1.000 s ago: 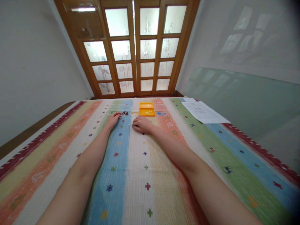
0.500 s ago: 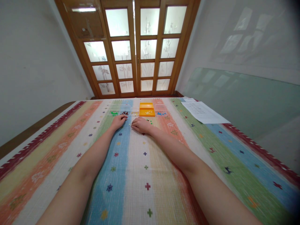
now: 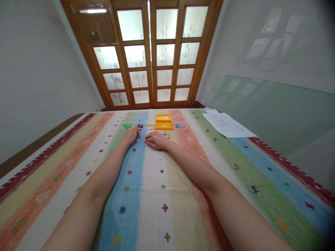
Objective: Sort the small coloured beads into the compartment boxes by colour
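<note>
My left hand [image 3: 132,134] is just in front of a clear box of dark red pieces [image 3: 140,126]. Its fingers point forward, slightly apart, with nothing visible in them. My right hand [image 3: 157,140] rests on the cloth to the right of it, fingers bent and drawn together. At its fingertips a tiny white piece [image 3: 144,139] shows; the grip itself is mostly hidden. Behind the right hand lie small green pieces [image 3: 168,136]. An open orange box [image 3: 164,118] holds several white pieces [image 3: 165,125].
Clear boxes hold green pieces [image 3: 127,127], yellow pieces [image 3: 150,126] and blue pieces [image 3: 180,127]. Printed paper sheets [image 3: 227,124] lie at the right. A striped tablecloth [image 3: 154,181] covers the table; wooden glazed doors [image 3: 153,80] stand beyond its far edge.
My left hand has shifted slightly left, and its fingers have spread and turned downward. My right hand has slid slightly left, bringing its fingertips to the white piece.
</note>
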The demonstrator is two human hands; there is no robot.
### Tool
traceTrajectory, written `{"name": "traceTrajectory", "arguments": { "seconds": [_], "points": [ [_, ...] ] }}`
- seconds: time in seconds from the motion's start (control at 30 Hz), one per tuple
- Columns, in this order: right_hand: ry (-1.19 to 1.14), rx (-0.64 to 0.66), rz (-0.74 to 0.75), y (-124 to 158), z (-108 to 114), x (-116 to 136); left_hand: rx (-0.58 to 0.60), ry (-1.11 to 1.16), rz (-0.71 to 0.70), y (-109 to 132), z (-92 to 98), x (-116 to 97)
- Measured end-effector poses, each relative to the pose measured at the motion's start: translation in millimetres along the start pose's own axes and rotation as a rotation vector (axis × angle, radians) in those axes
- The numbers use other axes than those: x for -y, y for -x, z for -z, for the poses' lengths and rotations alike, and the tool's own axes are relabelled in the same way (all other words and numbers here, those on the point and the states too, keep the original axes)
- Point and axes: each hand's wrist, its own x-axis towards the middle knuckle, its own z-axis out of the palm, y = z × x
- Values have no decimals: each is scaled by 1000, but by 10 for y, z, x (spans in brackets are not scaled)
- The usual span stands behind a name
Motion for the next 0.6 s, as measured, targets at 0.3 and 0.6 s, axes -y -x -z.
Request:
{"name": "traceTrajectory", "arguments": {
  "seconds": [0.3,0.6],
  "points": [
    [37,20,-8,-10,3,55,56,-58,25,-6,65,-37],
    [64,41,-32,-28,27,110,-110,-11,134,26,18,6]
  ]
}}
